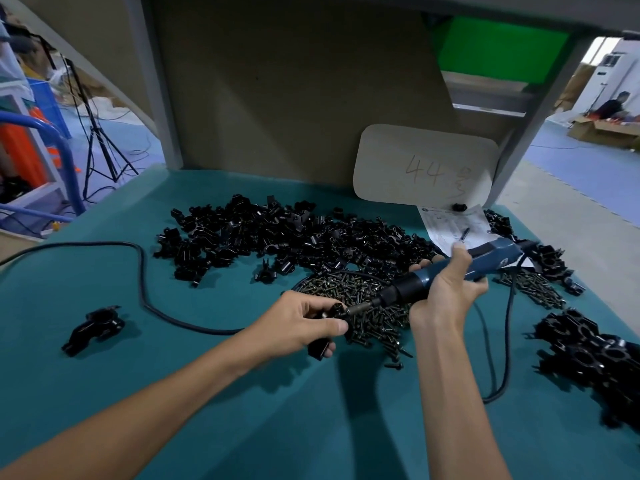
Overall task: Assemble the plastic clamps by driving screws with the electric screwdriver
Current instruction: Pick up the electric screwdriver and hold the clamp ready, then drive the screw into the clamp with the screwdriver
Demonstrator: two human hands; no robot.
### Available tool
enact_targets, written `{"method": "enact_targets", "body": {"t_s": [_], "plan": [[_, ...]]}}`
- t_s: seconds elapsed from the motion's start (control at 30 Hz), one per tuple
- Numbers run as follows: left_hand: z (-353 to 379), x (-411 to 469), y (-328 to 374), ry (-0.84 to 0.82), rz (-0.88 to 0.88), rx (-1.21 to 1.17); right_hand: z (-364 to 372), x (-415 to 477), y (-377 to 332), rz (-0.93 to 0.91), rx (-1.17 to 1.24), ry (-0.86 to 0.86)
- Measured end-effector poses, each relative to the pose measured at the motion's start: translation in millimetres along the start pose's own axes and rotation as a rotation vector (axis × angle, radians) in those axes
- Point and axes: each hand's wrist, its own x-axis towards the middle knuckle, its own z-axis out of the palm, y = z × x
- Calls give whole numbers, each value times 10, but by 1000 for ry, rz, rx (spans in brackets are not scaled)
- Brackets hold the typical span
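The left hand (304, 323) holds a black plastic clamp (320, 345) just above the near middle of the green bench (207, 393), its grip closed round the part with thumb and fingers curled. The right hand (446, 289) has its grip wrapped round the blue electric screwdriver (491, 261), which lies nearly level, its bit pointing left and meeting the clamp. Whether a screw sits on the bit is too small to tell.

Just beyond the hands lies a pile of dark screws (363, 299). Farther off, a broad heap of loose clamp parts (294, 237) spreads across the far middle of the bench. At the near right, a cluster of clamps (588, 355) looks like finished work, and a single clamp (95, 327) sits alone at the near left.

Judged from this, the task is somewhere in its middle. Some clamps appear done and one is being fastened. The large heap of parts and the many screws suggest that much is left.
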Motion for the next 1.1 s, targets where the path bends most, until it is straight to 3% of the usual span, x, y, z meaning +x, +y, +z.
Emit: {"method": "enact_targets", "body": {"t_s": [0.4, 0.47, 0.6, 0.7, 0.77, 0.83, 0.9, 0.97, 1.1], "plan": [[-55, -4, -63, 83, -66, -69, -151, 212, -173, 37, -34, 53], [-120, -18, -80, 101, -68, -60, -326, 383, -324, 11, -319, 6], [-136, 5, -56, 110, -39, -65, -797, 555, -373, -75, -1189, -77], [-75, 59, -40, 113, -3, -41, -966, 602, -361, -74, -1650, -110], [-30, 81, -19, 109, 25, -16, -997, 550, -353, -214, -1818, -109], [17, 111, -3, 103, 72, 45, -864, 289, -347, -369, -1595, -266], [57, 141, 7, 123, 107, 147, -703, -90, -268, -271, -1299, -555], [87, 172, 9, 132, 132, 231, -613, -395, -115, -197, -1216, -765], [96, 175, 6, 153, 154, 386, -557, -583, 85, -132, -1166, -767]]}}
